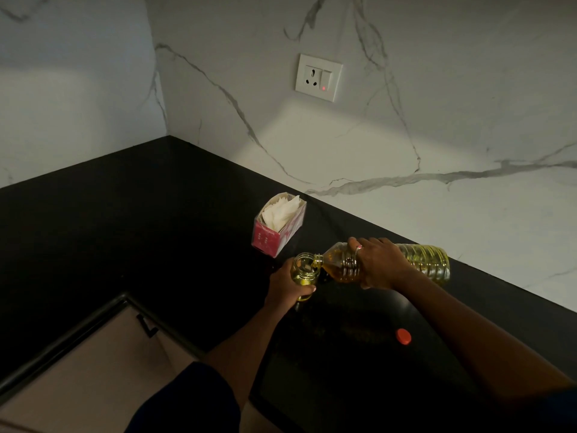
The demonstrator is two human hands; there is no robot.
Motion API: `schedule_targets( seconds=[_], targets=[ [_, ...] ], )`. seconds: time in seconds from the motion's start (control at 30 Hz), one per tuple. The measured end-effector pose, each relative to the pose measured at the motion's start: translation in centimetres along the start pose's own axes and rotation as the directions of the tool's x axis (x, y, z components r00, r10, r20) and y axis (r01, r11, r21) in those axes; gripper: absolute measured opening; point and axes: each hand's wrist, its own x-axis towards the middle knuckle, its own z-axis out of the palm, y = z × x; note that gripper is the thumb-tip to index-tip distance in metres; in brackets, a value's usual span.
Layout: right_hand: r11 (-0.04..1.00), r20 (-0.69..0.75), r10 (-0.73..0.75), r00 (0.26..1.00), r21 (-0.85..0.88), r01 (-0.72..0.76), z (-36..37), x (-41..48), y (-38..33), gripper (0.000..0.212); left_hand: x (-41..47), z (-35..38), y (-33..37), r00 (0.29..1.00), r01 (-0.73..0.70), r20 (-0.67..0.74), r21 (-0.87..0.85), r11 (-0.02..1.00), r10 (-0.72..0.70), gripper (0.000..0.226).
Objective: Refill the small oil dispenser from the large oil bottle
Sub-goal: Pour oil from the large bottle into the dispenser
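The large clear plastic oil bottle lies tipped nearly flat, its open mouth at the rim of the small glass oil dispenser. Yellow oil fills the bottle's neck side and the lower part of the dispenser. My right hand grips the bottle around its ribbed middle, a ring showing on one finger. My left hand holds the dispenser from the left, fingers wrapped round its body, and keeps it upright on the black counter. The bottle's red cap lies on the counter, nearer to me.
A pink and white carton with white paper inside stands just behind the dispenser. A marble wall with a switched-on socket runs along the back. A drawer front with a black handle sits below the counter's inner corner at lower left.
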Motion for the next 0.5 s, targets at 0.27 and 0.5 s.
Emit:
schedule_targets(
  seconds=[0.27, 0.5],
  targets=[
    [1.000, 0.002, 0.000, 1.000, -0.007, 0.000, -0.13, -0.05, -0.01, 0.105, 0.05, -0.06, -0.03, 1.000, -0.008, 0.004, -0.010, 1.000, 0.008, 0.078],
    [1.000, -0.004, -0.005, 1.000, -0.010, 0.005, -0.29, -0.11, -0.07, 0.103, 0.19, 0.02, -0.09, 1.000, 0.008, 0.002, -0.002, 1.000, -0.008, 0.079]
  ],
)
